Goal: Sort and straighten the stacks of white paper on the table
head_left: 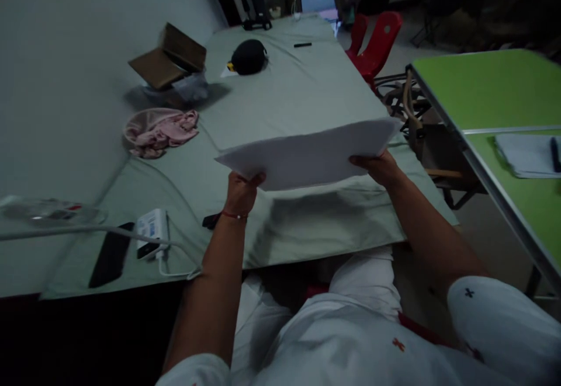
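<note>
A wide white sheet of paper (311, 155) is held up above the table, tilted, its shadow falling on the cloth below. Whether it is one sheet or a few together I cannot tell. My left hand (242, 192) grips its lower left part, thumb on the near face and fingers behind. At the right end my right hand (377, 167) pinches it in the same way, thumb in front. A small dark object (212, 221) lies beside my left wrist, partly covered by it.
A pale green cloth (280, 100) covers the table. On its left are a phone (111, 254), a white power bank (152, 231) with cable, pink fabric (162, 132), an opened cardboard box (169, 62) and a black cap (249, 57). Right stand red chairs (379, 44) and a green table (495, 88). People are beyond.
</note>
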Demonstrator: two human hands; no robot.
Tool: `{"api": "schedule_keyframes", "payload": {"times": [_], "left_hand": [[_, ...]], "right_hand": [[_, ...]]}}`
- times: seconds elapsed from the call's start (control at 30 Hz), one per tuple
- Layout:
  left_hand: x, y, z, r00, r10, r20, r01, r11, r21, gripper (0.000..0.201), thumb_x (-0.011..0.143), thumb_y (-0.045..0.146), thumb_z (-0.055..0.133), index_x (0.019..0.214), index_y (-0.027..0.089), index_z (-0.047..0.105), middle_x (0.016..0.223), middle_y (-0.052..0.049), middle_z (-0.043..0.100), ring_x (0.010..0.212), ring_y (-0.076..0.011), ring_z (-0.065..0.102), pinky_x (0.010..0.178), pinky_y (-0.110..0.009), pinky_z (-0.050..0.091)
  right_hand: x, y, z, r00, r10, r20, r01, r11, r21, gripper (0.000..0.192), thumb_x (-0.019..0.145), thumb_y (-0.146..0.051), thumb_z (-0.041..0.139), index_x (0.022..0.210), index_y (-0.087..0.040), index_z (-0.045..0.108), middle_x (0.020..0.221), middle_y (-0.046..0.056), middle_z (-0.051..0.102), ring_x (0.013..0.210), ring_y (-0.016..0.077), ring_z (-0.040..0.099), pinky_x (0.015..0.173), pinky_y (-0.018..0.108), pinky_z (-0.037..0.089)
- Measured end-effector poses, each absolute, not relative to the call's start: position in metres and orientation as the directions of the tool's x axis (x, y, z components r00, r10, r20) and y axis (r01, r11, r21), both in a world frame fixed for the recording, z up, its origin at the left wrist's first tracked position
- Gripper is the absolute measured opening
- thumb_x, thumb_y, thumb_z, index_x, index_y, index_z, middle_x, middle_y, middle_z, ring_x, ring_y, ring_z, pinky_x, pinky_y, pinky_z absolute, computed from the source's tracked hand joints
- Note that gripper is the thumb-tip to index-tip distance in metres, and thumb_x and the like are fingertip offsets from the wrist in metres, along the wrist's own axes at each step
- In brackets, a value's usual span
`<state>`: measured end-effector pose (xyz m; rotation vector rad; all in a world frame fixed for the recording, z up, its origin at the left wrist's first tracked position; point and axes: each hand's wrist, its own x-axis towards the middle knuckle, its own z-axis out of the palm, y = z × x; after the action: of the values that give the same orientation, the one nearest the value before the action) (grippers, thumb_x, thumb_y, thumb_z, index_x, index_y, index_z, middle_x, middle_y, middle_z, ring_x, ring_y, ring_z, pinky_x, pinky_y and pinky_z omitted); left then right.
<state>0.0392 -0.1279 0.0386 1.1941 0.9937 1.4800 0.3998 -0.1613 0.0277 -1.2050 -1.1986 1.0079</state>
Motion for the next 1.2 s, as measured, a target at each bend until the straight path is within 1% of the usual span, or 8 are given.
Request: {"api": "schedule_keyframes", "payload": {"times": [0.2,0.33,0.53,0.67,0.8,0.9,1.07,1.2], "left_hand": [[0.046,-0.123,-0.007,-0.005,0.999,-0.039,0.029,0.039,0.999,0.048,0.044,0.033,0.098,0.083,0.013,0.078,0.086,-0.012,0.077,0.092,-0.0278,0.07,0.089,-0.042,0.059],[0.044,-0.121,-0.01,0.025,0.999,0.027,0.02,-0.027,0.999,0.048,0.052,0.037,0.096,0.089,0.014,0.079,0.089,-0.012,0.077,0.088,-0.0268,0.07,0.085,-0.042,0.061],[0.039,-0.117,-0.02,0.013,1.0,-0.012,0.085,0.011,0.996,0.051,0.039,0.019,0.098,0.085,0.022,0.078,0.09,-0.01,0.076,0.098,-0.0309,0.07,0.099,-0.046,0.057],[0.043,-0.118,-0.024,-0.011,1.0,0.005,0.038,-0.005,0.999,0.066,0.04,0.017,0.099,0.101,0.019,0.076,0.095,-0.011,0.075,0.098,-0.0283,0.07,0.099,-0.044,0.057],[0.045,-0.121,-0.021,0.061,0.998,0.021,0.121,-0.028,0.992,0.072,0.042,0.03,0.1,0.108,0.015,0.074,0.099,-0.014,0.077,0.099,-0.0274,0.07,0.099,-0.042,0.056],[0.046,-0.124,-0.018,0.095,0.995,0.013,0.236,-0.035,0.971,0.064,0.058,0.048,0.094,0.107,0.012,0.075,0.107,-0.016,0.077,0.111,-0.0285,0.069,0.106,-0.042,0.052],[0.044,-0.137,-0.019,0.133,0.981,-0.141,0.181,0.116,0.977,0.067,0.064,0.064,0.086,0.103,0.01,0.077,0.104,-0.016,0.078,0.099,-0.0283,0.072,0.092,-0.041,0.06],[0.037,-0.156,-0.02,0.128,0.969,-0.21,0.121,0.195,0.973,0.072,0.058,0.063,0.089,0.106,0.011,0.076,0.105,-0.016,0.079,0.097,-0.0266,0.072,0.087,-0.038,0.061]], "right_hand": [[0.404,-0.173,0.011,0.097,0.995,0.036,0.173,0.019,-0.985,0.046,0.058,-0.048,0.092,0.091,-0.022,0.075,0.095,0.007,0.074,0.095,0.0289,0.067,0.087,0.045,0.058],[0.404,-0.173,0.014,0.149,0.985,0.089,0.165,0.064,-0.984,0.049,0.062,-0.051,0.089,0.099,-0.022,0.077,0.101,0.008,0.075,0.104,0.0322,0.067,0.091,0.048,0.058],[0.407,-0.167,0.017,-0.071,0.994,0.08,0.219,0.094,-0.971,0.048,0.059,-0.049,0.091,0.1,-0.026,0.079,0.101,0.006,0.078,0.112,0.0336,0.067,0.104,0.052,0.053],[0.405,-0.163,0.002,-0.066,0.991,0.12,0.162,0.13,-0.978,0.05,0.061,-0.052,0.088,0.102,-0.024,0.079,0.102,0.008,0.079,0.117,0.0335,0.067,0.103,0.051,0.053],[0.406,-0.161,-0.009,-0.071,0.994,0.086,0.19,0.099,-0.977,0.044,0.062,-0.044,0.088,0.099,-0.023,0.078,0.1,0.009,0.079,0.115,0.0333,0.068,0.1,0.049,0.055],[0.404,-0.16,-0.012,-0.044,0.997,0.065,0.198,0.072,-0.977,0.04,0.066,-0.048,0.085,0.094,-0.02,0.076,0.09,0.007,0.078,0.105,0.0308,0.07,0.094,0.045,0.057],[0.393,-0.16,-0.007,0.091,0.98,-0.178,-0.024,-0.177,-0.984,0.046,0.069,-0.06,0.084,0.084,-0.019,0.07,0.076,0.006,0.073,0.07,0.0213,0.067,0.066,0.034,0.057],[0.391,-0.161,0.001,0.034,0.949,-0.312,-0.18,-0.301,-0.936,0.041,0.073,-0.056,0.084,0.087,-0.02,0.069,0.081,0.008,0.075,0.067,0.0195,0.067,0.062,0.033,0.058]]}}
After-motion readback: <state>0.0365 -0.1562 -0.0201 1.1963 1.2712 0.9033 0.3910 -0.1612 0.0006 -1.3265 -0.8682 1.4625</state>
